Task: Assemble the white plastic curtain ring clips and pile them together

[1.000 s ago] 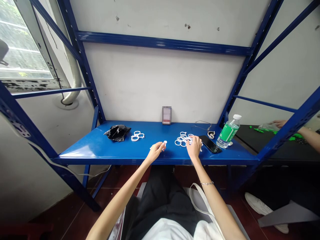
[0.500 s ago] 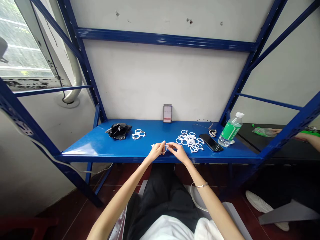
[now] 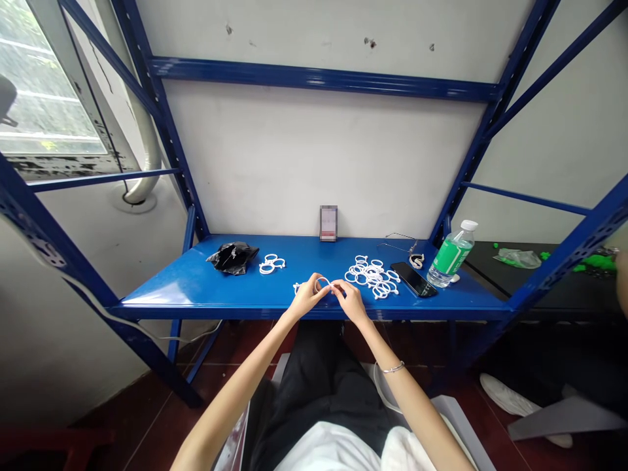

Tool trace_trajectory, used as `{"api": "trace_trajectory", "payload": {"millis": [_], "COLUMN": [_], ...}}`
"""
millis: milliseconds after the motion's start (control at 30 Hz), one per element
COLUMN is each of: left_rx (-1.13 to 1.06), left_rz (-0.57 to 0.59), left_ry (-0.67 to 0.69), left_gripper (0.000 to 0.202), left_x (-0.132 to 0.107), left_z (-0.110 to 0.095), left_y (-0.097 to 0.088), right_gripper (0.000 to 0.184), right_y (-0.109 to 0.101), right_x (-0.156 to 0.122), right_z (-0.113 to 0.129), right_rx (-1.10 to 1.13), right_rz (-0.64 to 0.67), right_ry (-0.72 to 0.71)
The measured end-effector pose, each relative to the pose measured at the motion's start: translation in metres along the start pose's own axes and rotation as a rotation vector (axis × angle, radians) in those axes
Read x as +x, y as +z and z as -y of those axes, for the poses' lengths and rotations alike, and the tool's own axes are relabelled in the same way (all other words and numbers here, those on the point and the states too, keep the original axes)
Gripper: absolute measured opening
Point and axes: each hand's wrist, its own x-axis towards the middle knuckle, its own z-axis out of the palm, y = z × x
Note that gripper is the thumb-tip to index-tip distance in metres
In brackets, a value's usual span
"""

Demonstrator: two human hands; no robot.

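Note:
Just above the front edge of the blue table, my left hand grips a white curtain ring between thumb and fingers. My right hand pinches the ring's right side, where the small knob would be; fingertips cover that spot. The two hands nearly touch there. Part of another white ring shows on the table just left of my left hand. To the right of my hands lies a loose pile of several white curtain rings. A smaller group of rings rests at the left.
A crumpled black bag lies at left. A phone-like device leans on the back wall. On the right are a black phone, glasses and a green-labelled bottle. Blue frame posts flank the table; a neighbouring black table holds green pieces.
The ring has come up and turned in my left hand, showing more of its loop. My right fingers have closed in on its side. At far right, the other person's hand has left the bag.

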Motion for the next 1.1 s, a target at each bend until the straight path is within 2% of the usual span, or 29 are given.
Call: {"api": "trace_trajectory", "payload": {"millis": [133,500,800,1100], "left_rx": [0.046,0.118,0.223,0.248], "left_rz": [-0.002,-0.089,-0.143,-0.149], "left_ry": [0.073,0.068,0.18,0.202], "left_gripper": [0.052,0.045,0.043,0.041], "left_x": [0.001,0.0,-0.002,-0.004], "left_z": [0.008,0.01,0.015,0.014], "left_y": [0.003,0.003,0.007,0.007], "right_gripper": [0.023,0.019,0.017,0.017], "right_y": [0.002,0.004,0.003,0.003], "right_x": [0.0,0.001,-0.001,-0.002], "right_z": [-0.003,-0.004,-0.004,-0.006], "right_rx": [-0.033,-0.004,-0.041,-0.09], "right_rz": [-0.075,-0.107,-0.117,-0.066], "right_ry": [0.01,-0.018,-0.026,-0.025]}}
